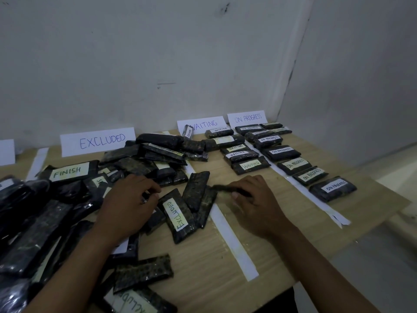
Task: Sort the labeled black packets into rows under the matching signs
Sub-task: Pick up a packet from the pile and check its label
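One packet [222, 188], pointing left, is pinched by right hand [252, 202]; left hand [128, 204] grip unclear.

A light wooden tabletop [282, 224] carries long white paper strips [232, 240], a loose heap of black plastic-wrapped labelled packets [144, 163] at left and two tidy packet rows [282, 152] at right.

Dim, flat indoor light; soft shadows; faint glare on packet wrap [140, 271]; wide-angle bending at edges; right hand [255, 199] motion-blurred.
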`<control>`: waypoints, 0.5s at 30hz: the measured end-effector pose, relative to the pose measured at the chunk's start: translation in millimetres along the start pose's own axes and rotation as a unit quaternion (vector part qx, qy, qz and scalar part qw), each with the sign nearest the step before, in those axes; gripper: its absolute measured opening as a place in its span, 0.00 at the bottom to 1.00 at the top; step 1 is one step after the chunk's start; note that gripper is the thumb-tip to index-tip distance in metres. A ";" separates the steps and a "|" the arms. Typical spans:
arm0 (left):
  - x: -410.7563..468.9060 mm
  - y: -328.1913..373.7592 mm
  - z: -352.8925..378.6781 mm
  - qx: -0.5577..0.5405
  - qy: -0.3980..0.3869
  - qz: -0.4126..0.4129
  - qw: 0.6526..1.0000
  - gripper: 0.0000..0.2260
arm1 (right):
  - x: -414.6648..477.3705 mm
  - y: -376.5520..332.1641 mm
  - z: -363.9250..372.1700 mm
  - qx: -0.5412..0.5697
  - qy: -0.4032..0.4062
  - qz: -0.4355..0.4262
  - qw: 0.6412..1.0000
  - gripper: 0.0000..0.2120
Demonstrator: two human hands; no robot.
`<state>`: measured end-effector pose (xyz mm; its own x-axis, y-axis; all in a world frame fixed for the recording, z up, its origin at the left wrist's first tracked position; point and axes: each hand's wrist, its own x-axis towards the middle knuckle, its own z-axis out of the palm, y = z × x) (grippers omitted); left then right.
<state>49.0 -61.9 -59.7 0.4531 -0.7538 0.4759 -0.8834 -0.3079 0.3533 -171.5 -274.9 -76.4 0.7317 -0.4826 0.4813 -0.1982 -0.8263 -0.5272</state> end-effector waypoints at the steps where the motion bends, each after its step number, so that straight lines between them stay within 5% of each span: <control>1: 0.0 0.2 -0.1 -0.001 0.000 -0.003 1.000 0.05 | -1.2 -2.9 -1.9 0.058 0.020 0.042 0.997 0.08; 6: -0.7 4.1 -2.2 0.008 -0.005 -0.013 1.000 0.05 | -0.2 -14.4 -13.0 0.362 0.058 0.229 0.902 0.04; 10: -1.0 4.5 -2.7 0.002 -0.012 -0.024 1.000 0.05 | 3.4 -16.1 -18.2 0.453 0.078 0.264 0.848 0.06; 15: -1.1 3.2 -2.1 0.003 -0.019 -0.025 1.000 0.05 | 3.6 -13.8 -20.9 0.465 0.074 0.274 0.839 0.12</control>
<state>45.9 -60.8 -57.3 0.4911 -0.7597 0.4263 -0.8608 -0.3480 0.3715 -179.7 -271.3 -52.8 0.5947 -0.8033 0.0328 0.1654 0.0823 -0.9828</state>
